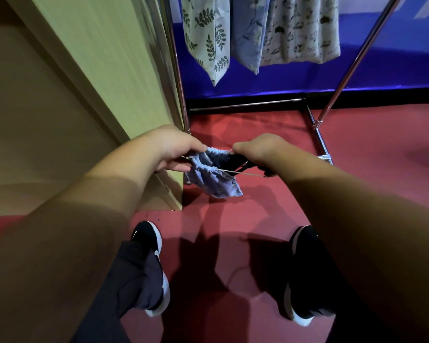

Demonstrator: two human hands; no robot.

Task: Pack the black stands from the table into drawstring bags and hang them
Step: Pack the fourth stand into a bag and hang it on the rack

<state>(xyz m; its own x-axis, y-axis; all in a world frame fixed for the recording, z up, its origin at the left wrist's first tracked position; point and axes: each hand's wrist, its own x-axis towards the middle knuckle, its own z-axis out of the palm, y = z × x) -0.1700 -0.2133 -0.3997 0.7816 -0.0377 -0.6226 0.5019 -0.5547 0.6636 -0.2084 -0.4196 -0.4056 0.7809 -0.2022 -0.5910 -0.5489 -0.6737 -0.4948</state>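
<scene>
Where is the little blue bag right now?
In the head view the blue bag sits mid-frame, held between the left hand and right hand above the red floor, before the metal rack.

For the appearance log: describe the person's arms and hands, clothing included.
The left forearm and right forearm are bare to the frame edge: no sleeve shows. The left hand and right hand wear no gloves; no watch, bracelet or ring is visible.
</scene>
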